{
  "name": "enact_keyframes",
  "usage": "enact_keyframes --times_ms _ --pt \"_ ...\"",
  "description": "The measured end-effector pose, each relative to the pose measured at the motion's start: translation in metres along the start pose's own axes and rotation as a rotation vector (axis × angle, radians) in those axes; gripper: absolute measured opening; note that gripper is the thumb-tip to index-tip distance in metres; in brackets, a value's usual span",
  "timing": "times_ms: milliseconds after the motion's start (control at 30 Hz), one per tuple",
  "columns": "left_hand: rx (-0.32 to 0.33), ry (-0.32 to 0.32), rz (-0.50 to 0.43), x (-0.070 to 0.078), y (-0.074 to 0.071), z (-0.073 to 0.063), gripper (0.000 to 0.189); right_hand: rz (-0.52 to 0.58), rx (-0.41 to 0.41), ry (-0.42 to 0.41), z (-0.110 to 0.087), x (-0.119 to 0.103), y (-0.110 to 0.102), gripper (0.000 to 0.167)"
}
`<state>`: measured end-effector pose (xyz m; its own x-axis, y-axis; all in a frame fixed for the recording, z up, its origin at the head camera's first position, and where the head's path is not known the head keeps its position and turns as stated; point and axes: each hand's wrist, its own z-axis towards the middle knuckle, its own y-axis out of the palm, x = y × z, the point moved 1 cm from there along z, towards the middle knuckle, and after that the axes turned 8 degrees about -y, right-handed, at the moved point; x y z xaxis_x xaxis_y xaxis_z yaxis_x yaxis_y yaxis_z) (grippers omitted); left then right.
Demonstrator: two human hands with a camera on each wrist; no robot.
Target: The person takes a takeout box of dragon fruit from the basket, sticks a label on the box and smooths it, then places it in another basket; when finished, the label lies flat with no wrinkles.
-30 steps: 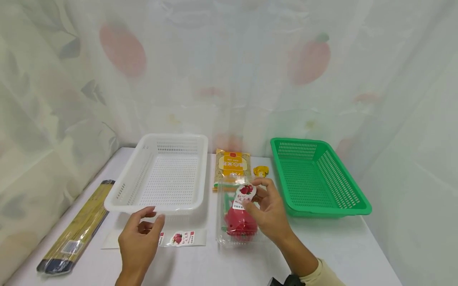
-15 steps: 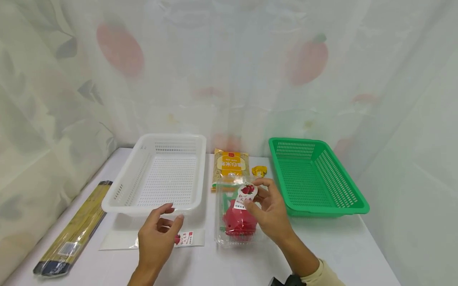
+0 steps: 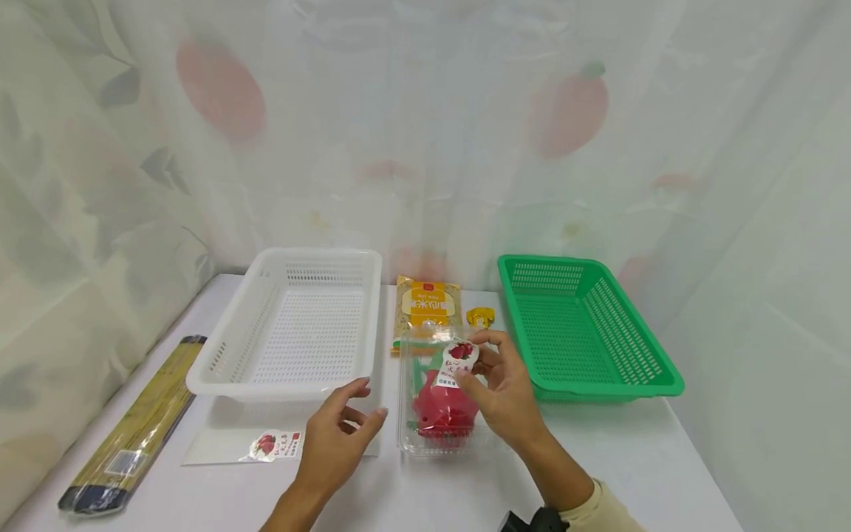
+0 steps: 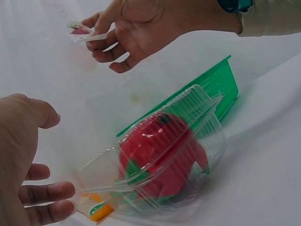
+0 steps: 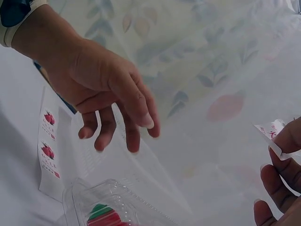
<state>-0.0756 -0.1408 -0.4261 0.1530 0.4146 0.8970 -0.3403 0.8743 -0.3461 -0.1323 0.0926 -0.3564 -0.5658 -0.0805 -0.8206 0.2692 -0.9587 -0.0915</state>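
Note:
My right hand (image 3: 501, 388) pinches a white sticker (image 3: 457, 363) printed with red fruit between thumb and forefinger. The sticker hangs above a clear plastic clamshell box (image 4: 207, 120) on the table. Inside the closed box lies a red dragon fruit (image 4: 155, 146) with green tips. My left hand (image 3: 339, 440) holds nothing; its fingers are loosely bent, just left of the box. Partly under the left hand in the head view, a strip of stickers (image 3: 275, 445) on white backing lies flat. Two printed stickers on that strip (image 5: 48, 150) show in the right wrist view.
A white basket (image 3: 219, 380) stands behind the left hand, and a green basket (image 3: 618, 391) stands at the right. Behind the box lie a yellow food packet (image 3: 428, 303) and a small yellow wrapped item (image 3: 480, 318). A long pack of noodles (image 3: 142, 421) lies at far left.
My left hand has moved right, from over the middle of the sticker strip toward the box. My right hand stays nearly still with the sticker.

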Motion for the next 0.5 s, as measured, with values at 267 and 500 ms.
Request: enact_keyframes --times_ms 267,500 --pt "-0.132 -0.076 0.023 -0.005 0.019 0.006 0.058 0.001 -0.002 0.013 0.002 0.007 -0.002 0.042" --pt "-0.26 -0.162 0.044 -0.009 0.036 0.014 0.073 -0.02 -0.01 0.03 0.003 0.016 -0.005 0.041"
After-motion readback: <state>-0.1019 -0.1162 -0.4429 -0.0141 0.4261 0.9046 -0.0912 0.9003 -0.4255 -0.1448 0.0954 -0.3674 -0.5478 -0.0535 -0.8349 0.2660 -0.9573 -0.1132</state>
